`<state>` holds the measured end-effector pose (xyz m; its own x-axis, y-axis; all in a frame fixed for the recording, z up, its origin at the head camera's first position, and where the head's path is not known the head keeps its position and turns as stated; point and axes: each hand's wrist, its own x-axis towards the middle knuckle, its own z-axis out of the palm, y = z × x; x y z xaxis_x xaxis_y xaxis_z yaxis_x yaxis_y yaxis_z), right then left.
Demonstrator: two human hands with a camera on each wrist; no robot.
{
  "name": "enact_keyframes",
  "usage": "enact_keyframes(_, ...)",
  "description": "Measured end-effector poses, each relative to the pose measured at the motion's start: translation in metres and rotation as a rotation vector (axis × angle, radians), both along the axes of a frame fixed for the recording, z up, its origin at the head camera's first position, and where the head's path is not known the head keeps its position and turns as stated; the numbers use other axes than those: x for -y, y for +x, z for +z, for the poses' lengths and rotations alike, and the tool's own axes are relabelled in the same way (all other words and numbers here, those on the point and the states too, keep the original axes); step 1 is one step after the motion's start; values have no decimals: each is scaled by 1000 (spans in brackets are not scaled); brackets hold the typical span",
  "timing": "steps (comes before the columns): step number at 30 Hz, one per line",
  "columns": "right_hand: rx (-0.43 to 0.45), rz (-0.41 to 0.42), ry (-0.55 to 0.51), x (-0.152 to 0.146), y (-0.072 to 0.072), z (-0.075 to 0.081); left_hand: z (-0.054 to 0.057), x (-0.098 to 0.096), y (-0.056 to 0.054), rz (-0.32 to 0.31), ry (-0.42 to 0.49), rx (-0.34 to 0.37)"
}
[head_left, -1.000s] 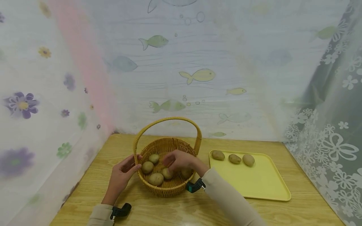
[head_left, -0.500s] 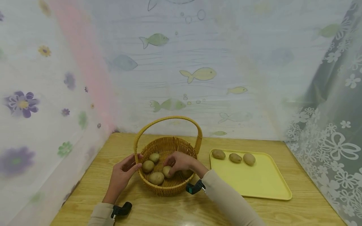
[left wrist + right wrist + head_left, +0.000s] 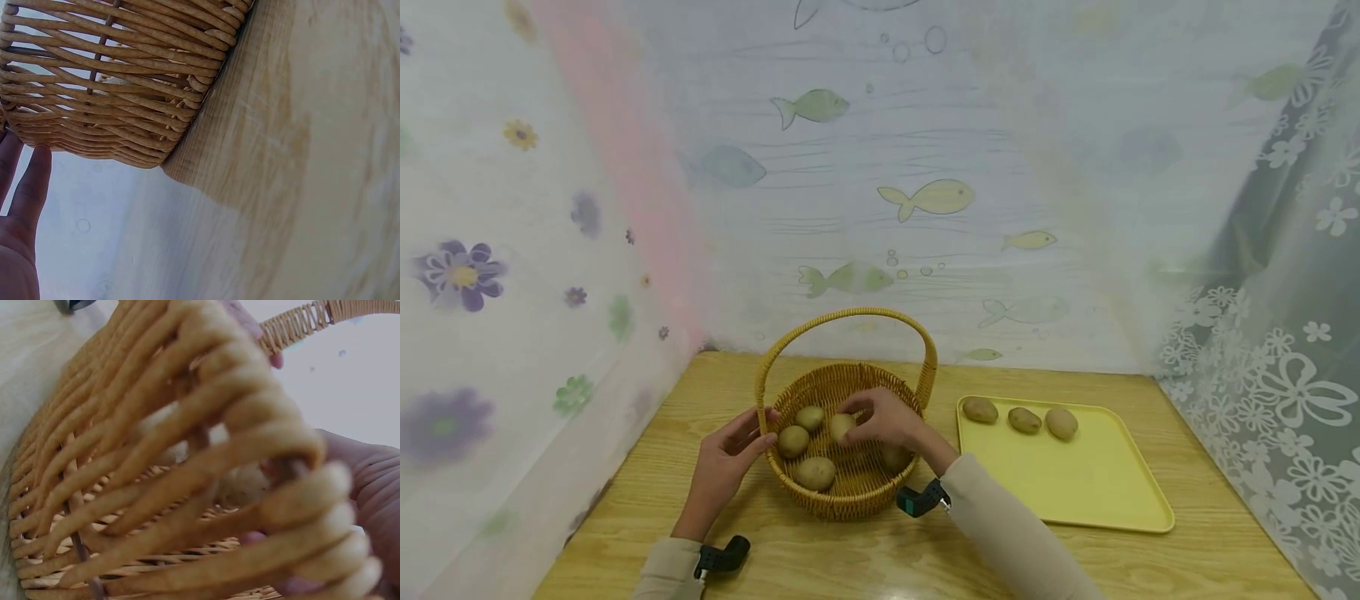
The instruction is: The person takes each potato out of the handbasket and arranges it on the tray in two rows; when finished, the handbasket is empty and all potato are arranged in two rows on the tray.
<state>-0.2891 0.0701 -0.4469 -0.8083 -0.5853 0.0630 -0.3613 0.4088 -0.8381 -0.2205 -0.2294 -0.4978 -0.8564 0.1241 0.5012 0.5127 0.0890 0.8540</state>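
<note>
A round wicker basket [image 3: 850, 503] with a tall arched handle [image 3: 860, 312] stands on the table. My left hand [image 3: 718, 471] holds it at the left foot of the handle, thumb in front and fingers behind; in the left wrist view, fingertips [image 3: 41, 153] meet the weave. Inside the basket, my right hand [image 3: 883, 418] pinches a potato [image 3: 841, 428] between thumb and fingers, raised over the woven bottom. Around it lie several other potatoes, including one at the front [image 3: 816, 473] and one partly hidden under my right wrist [image 3: 895, 457]. Basket weave mostly blocks the right wrist view.
To the right of the basket lies a yellow tray [image 3: 1082, 492] with three potatoes along its far edge, the middle one [image 3: 1024, 420] smallest. Printed curtains [image 3: 880, 167] hang behind the wooden table [image 3: 820, 558] and along both sides.
My right fingers have closed on a potato near the basket's middle and lifted it up and slightly away from me. My left hand keeps its place at the handle.
</note>
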Motion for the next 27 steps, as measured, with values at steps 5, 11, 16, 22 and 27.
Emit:
enact_keyframes(5,-20,-21,-63,-3,2,3,2,-1,0,1,-1,5)
enact_keyframes(11,-10,-23,-89,-10,4,7,1,-1,1,3,4,3)
enact_keyframes(16,12,-6,-141,-14,9,15,1,-1,0,5,-1,-2)
enact_keyframes(22,23,-17,-180,-16,12,19,0,-1,-1,6,-1,-1)
enact_keyframes(27,23,-17,-198,-19,15,22,-2,0,-1,9,-3,-15)
